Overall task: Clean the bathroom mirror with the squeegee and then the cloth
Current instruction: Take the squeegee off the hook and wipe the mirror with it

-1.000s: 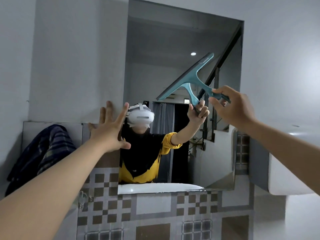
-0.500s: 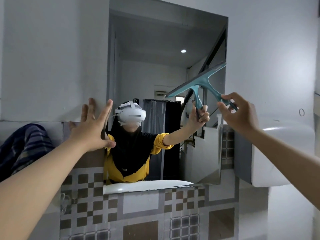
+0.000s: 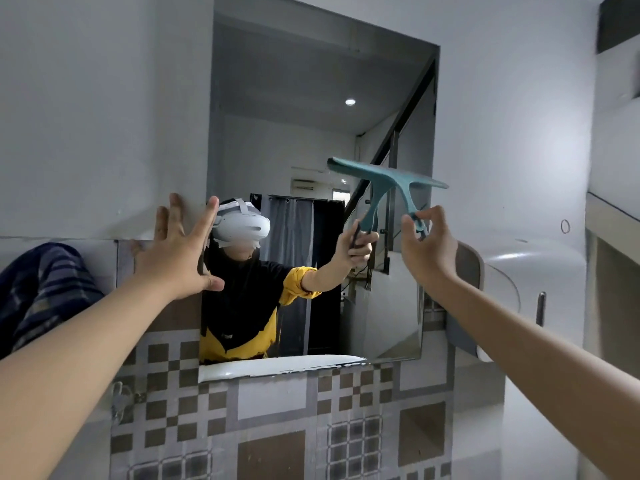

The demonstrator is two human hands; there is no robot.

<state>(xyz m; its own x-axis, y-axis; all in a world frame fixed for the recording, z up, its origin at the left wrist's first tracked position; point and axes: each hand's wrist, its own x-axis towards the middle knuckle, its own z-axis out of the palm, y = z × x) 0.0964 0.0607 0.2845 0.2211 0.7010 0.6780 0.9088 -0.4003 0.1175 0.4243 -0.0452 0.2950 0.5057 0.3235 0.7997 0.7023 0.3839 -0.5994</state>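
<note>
The rectangular mirror (image 3: 311, 98) hangs on the white wall above patterned tiles. My right hand (image 3: 427, 251) grips the handle of a teal squeegee (image 3: 388, 181), whose blade lies almost level against the glass near the mirror's right edge, about halfway up. My left hand (image 3: 180, 251) is flat and spread on the wall at the mirror's left edge, holding nothing. A dark striped cloth (image 3: 45, 292) is draped over the ledge at the far left. The mirror reflects a person wearing a white headset.
A white wall-mounted fixture (image 3: 512, 271) juts out just right of the mirror, close to my right forearm. Brown and grey checked tiles (image 3: 277, 427) cover the wall below. A metal hook (image 3: 117, 400) sits on the tiles at lower left.
The squeegee blade has turned from steeply slanted to nearly level and shifted down and right on the glass. My view swung right. My left hand stayed planted at the mirror's left edge.
</note>
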